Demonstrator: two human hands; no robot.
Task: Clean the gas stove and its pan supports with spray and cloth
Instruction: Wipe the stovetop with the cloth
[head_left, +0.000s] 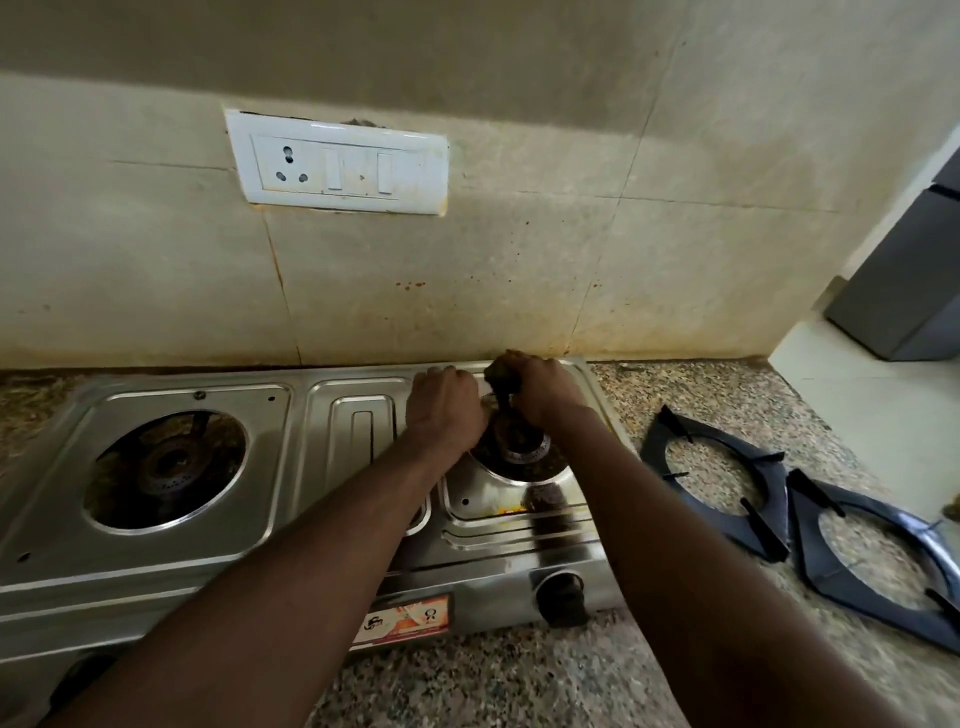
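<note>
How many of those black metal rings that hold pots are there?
2 pan supports, both lying on the counter right of the stove: one next to the stove, the other farther right, partly cut off by the picture's edge. None seems hidden.

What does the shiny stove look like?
The stove is shiny steel, with two burners, flat on a speckled counter against the wall. The left burner is bare and grimy; neither carries a pan support. Orange-brown stains lie before the right burner. A black knob and a sticker sit on its front. The left hand lies over its top, and the right hand grips a dark lump above the right burner.
</note>
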